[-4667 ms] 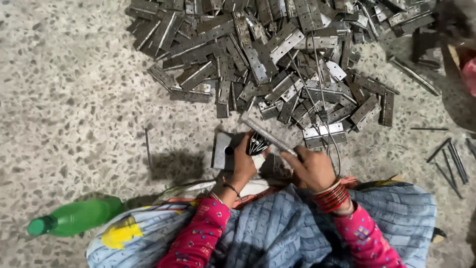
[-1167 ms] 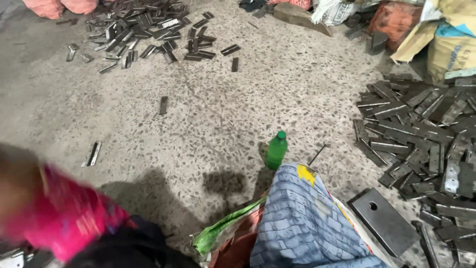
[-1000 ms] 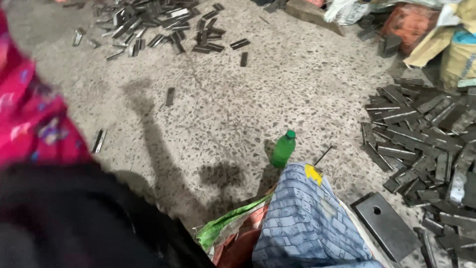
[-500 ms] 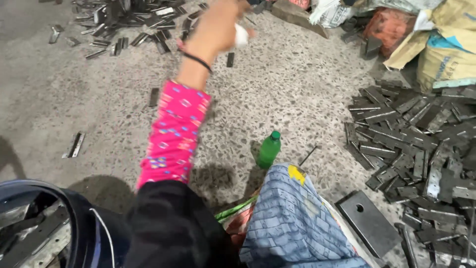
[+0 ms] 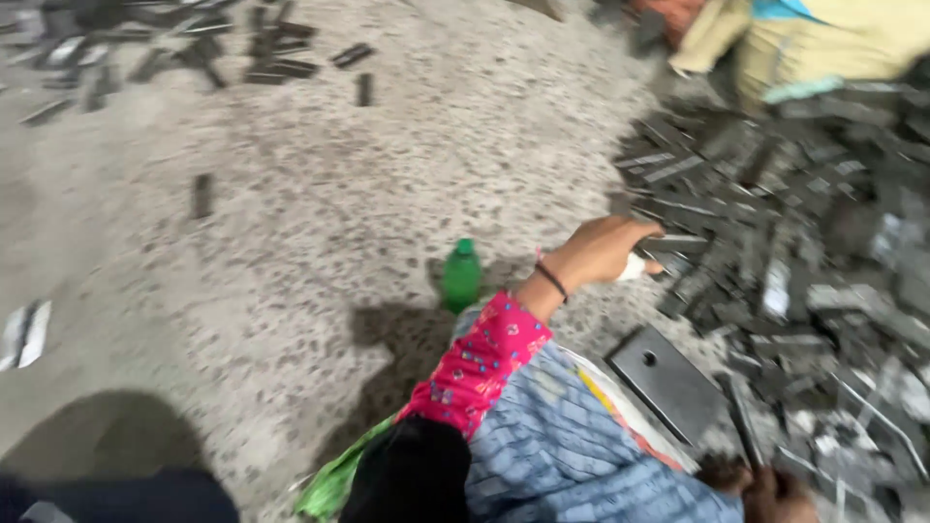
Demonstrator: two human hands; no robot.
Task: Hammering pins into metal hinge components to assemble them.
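The left hand (image 5: 603,254) is out in front at abt 1 o'clock from the pink sleeve (image 5: 480,358), w/ a dark band on the wrist. Its fingers are curled together and point at 3 o'clock, toward the metal pile (image 5: 785,242). A small white bit shows at the fingertips, but the pic is blurry, so I can't tell if the fingers are clamped on anything or just touching the pile's near edge. The right hand (image 5: 775,489) is only partly seen, low at 5 o'clock, right at the bottom edge; it looks bunched up next to thin rods (image 5: 872,426), but I can't tell if it holds one. Between the two hands lies a flat grey plate (image 5: 668,383) w/ a small hole, resting just beside the blue cloth (image 5: 562,436) on the lap. A green bottle (image 5: 461,274) stands upright at abt 9 o'clock from the left hand, near it, not touching. The pile fills the right side, from 1 to 4 o'clock, w/ lots of dark strips lying every which way. The floor (image 5: 291,252) is grey and speckled. Far off at 11 o'clock, well apart, more strips (image 5: 194,48) lie scattered. At 1 o'clock, at the top, sits a yellow sack (image 5: 833,39). A dark round thing (image 5: 116,494) shows at 7 o'clock, low in the corner.
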